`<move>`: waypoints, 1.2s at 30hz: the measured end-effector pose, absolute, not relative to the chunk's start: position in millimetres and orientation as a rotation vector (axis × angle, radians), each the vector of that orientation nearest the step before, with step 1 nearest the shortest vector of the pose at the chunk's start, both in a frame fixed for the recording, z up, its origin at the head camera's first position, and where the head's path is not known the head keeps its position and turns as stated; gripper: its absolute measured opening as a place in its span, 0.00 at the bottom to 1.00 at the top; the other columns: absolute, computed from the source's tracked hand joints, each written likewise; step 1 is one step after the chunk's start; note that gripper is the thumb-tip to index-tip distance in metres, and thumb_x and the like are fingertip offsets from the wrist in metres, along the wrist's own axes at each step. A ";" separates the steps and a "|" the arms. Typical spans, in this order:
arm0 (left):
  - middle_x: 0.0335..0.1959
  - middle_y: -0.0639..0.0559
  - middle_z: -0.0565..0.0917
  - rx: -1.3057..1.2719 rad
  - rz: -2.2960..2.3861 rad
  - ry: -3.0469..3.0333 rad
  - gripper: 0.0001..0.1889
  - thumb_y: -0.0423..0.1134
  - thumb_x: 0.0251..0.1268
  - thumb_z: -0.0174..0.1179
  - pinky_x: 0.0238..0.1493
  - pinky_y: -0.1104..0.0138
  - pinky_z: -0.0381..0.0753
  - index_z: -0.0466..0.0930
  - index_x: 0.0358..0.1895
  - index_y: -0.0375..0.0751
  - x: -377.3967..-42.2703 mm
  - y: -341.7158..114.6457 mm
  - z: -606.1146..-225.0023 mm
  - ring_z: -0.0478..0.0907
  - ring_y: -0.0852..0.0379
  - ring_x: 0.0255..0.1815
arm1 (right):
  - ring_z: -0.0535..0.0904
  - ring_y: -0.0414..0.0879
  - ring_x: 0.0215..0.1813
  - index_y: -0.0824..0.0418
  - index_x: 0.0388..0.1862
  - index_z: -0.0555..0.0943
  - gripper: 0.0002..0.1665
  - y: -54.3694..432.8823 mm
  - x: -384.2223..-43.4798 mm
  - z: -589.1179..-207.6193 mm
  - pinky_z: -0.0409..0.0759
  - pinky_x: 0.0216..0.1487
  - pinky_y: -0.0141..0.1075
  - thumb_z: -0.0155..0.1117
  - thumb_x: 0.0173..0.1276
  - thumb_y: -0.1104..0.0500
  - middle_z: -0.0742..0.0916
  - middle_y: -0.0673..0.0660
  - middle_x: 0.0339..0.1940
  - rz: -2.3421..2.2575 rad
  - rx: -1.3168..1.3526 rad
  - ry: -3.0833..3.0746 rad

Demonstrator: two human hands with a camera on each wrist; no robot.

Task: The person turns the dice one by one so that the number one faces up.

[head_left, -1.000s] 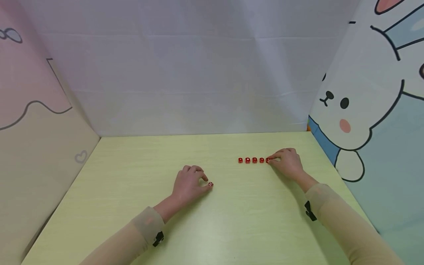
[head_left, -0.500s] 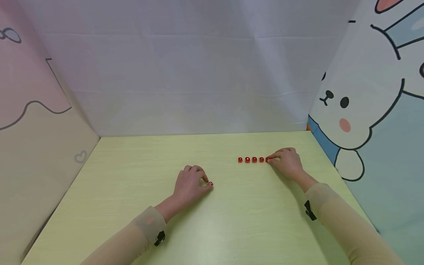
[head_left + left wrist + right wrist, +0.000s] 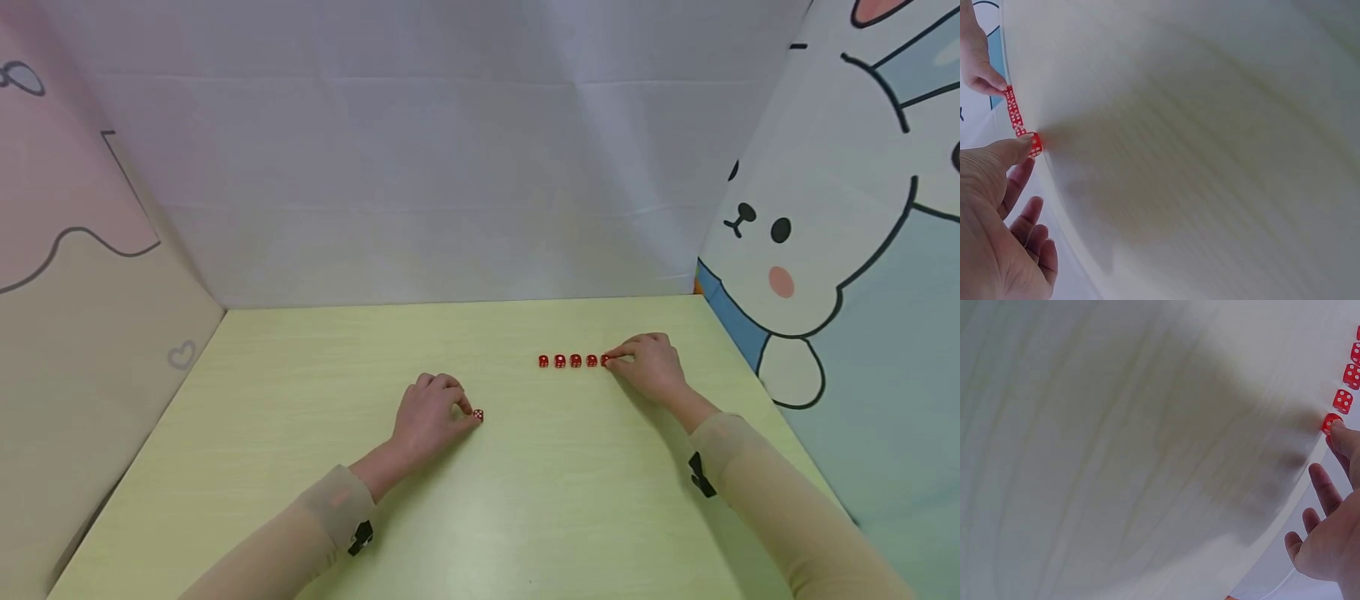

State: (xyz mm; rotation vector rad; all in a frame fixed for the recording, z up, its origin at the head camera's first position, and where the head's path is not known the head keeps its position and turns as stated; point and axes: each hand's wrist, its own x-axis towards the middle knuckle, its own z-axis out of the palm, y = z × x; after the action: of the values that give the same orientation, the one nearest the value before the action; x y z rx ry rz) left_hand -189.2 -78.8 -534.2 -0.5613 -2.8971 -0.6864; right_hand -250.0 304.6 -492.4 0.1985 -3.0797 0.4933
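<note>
Near the middle of the table, my left hand (image 3: 429,417) pinches a red die (image 3: 478,415) with white dots between thumb and index finger. The left wrist view shows that die (image 3: 1036,145) at the thumb tip. Farther back on the right, a row of red dice (image 3: 576,361) stands on the table. My right hand (image 3: 649,365) pinches the rightmost die (image 3: 605,361) of the row. In the right wrist view, thumb and index finger grip this end die (image 3: 1330,422), and its neighbour (image 3: 1343,401) sits a small gap away.
The pale wooden table (image 3: 315,358) runs back to a white cloth wall (image 3: 450,183). A panel with a cartoon rabbit (image 3: 810,250) borders the right side, and a pink and cream panel (image 3: 82,333) the left.
The die in my left fingers has turned slightly, and more of its dotted face shows. My right hand stays at the row's end, and the row looks the same.
</note>
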 end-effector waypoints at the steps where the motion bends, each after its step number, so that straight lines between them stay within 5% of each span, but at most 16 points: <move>1: 0.51 0.55 0.82 -0.567 -0.688 -2.891 0.11 0.57 0.62 0.72 0.55 0.51 0.73 0.87 0.29 0.58 -189.3 -79.1 -534.1 0.73 0.44 0.57 | 0.64 0.73 0.68 0.59 0.52 0.90 0.15 304.7 -250.0 -492.3 0.62 0.63 0.68 0.68 0.73 0.52 0.86 0.66 0.57 0.496 0.198 -3.079; 11: 0.55 0.53 0.81 -0.654 -0.662 -2.914 0.10 0.54 0.62 0.72 0.56 0.51 0.73 0.91 0.42 0.57 -193.2 -82.1 -529.9 0.72 0.45 0.58 | 0.63 0.72 0.68 0.58 0.51 0.90 0.15 305.0 -249.9 -492.8 0.62 0.63 0.68 0.68 0.73 0.52 0.86 0.66 0.57 0.517 0.188 -3.073; 36: 0.53 0.53 0.82 -0.763 -0.506 -2.997 0.09 0.53 0.61 0.74 0.56 0.54 0.74 0.91 0.40 0.56 -199.5 -75.5 -508.6 0.72 0.47 0.57 | 0.62 0.73 0.69 0.59 0.52 0.90 0.16 305.8 -250.2 -492.3 0.60 0.65 0.68 0.67 0.74 0.52 0.85 0.67 0.58 0.535 0.186 -3.080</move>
State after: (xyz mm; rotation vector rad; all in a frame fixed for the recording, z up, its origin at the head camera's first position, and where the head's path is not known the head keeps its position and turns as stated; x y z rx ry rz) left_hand -199.5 -75.5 -508.6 -0.7629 -2.9974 -0.5063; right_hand -250.2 305.8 -492.3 0.1861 -3.0798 0.5346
